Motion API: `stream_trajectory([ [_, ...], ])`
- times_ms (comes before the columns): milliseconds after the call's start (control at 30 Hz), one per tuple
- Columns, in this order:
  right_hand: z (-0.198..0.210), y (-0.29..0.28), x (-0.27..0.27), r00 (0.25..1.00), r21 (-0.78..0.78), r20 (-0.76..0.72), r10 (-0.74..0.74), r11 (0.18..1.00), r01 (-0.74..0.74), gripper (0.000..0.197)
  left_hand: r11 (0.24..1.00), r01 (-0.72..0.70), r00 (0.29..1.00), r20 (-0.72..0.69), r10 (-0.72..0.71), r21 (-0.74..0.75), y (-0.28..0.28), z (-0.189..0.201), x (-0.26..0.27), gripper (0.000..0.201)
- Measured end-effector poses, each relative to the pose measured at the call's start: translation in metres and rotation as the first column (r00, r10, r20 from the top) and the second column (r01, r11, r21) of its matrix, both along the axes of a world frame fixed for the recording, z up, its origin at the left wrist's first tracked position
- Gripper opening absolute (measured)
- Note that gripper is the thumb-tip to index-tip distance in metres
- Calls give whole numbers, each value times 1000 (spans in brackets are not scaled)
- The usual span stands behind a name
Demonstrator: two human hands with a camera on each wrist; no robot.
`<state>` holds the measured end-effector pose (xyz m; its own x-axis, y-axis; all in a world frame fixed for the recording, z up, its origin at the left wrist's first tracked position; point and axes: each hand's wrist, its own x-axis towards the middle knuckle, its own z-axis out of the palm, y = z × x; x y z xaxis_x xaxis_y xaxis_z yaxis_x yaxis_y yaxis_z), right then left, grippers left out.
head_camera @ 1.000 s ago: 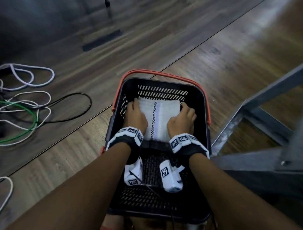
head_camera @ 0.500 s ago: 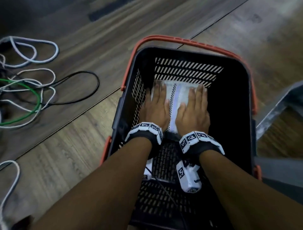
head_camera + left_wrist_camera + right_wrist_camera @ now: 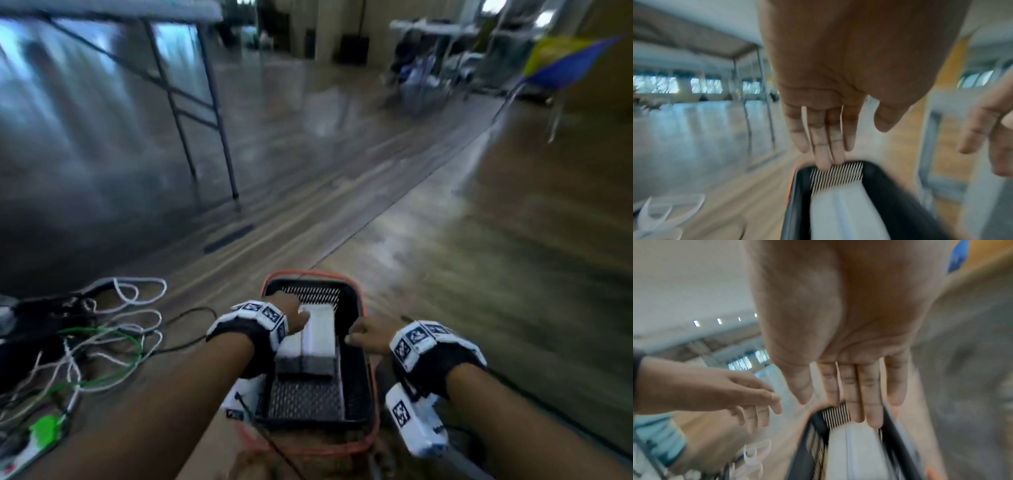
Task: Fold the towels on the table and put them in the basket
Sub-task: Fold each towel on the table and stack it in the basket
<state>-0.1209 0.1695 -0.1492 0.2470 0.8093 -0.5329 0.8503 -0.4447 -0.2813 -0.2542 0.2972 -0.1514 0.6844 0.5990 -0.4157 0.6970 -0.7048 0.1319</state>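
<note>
— Both hands are over the basket [image 3: 356, 346], then?
— Yes. Her left hand [image 3: 291, 313] hangs above its left side with the fingers [image 3: 819, 146] straight and close together, holding nothing. Her right hand [image 3: 368, 334] is above the right rim, fingers [image 3: 869, 399] also stretched out and empty.
— And the towel [image 3: 313, 337]?
— Folded, white with a dark checked stripe, lying in the far half of the black basket below and between the two hands. Neither hand touches it in the wrist views.
— What is around them?
— The basket sits on a wooden floor [image 3: 479, 274]. A tangle of white, green and black cables [image 3: 102, 339] lies on the floor to the left of the left hand. Beyond the hands stands a folding desk [image 3: 191, 102] on thin metal legs, heavily blurred.
</note>
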Motion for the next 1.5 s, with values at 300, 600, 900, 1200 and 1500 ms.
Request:
stream_trajectory([
  [300,235,-213,30,939,346,133,-318,903,257,27,943,243,839,439,-322,227,-142,242,17,36],
  [600,290,-435,51,740,428,245,-626,755,497,33,742,589,566,491,-662,321,-302,283,114,32],
  [900,194,-565,72,526,284,176,-832,555,782,31,398,895,318,339,-885,201,-453,184,211,31],
  [1200,58,-590,125,411,281,152,-899,438,854,35,203,959,148,266,-953,197,-528,56,289,44],
  [1500,10,-601,159,382,537,315,-869,495,682,18,286,948,212,395,-894,140,-537,37,324,18],
])
